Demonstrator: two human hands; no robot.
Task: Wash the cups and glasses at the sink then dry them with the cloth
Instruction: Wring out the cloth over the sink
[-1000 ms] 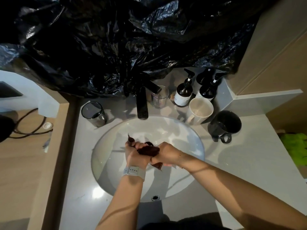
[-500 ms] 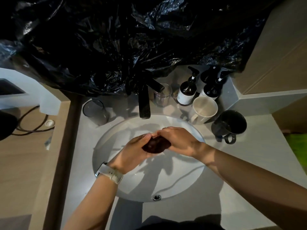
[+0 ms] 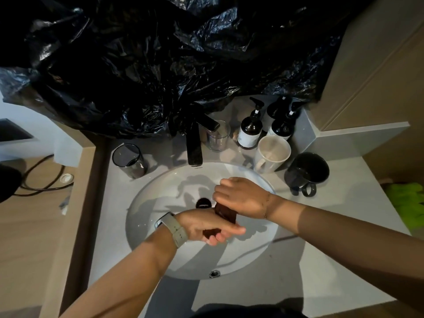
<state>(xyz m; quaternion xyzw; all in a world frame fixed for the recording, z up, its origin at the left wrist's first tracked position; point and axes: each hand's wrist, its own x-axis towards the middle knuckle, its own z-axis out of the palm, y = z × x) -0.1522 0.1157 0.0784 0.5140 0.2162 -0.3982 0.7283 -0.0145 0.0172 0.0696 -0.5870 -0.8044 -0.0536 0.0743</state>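
Over the white sink (image 3: 160, 191) both hands grip a dark brown cloth (image 3: 226, 213) twisted into a roll. My right hand (image 3: 241, 196) clasps its upper end; my left hand (image 3: 206, 228), with a watch on the wrist, clasps the lower end. On the counter behind the basin stand a smoky glass (image 3: 129, 161) at the left, a clear glass (image 3: 218, 136) beside the black tap (image 3: 195, 145), a cream mug (image 3: 270, 153) and a black mug (image 3: 306, 172) at the right.
Black plastic sheeting (image 3: 172, 65) hangs over the wall behind the tap. Dark pump bottles (image 3: 251, 129) stand at the back right corner. A green cloth (image 3: 408, 203) lies at the far right edge. A wooden ledge with a cable (image 3: 43, 180) runs along the left.
The hands have gone from pressing the bunched cloth together to twisting it as a roll, the right hand above and the left hand turned under. The view has shifted slightly.
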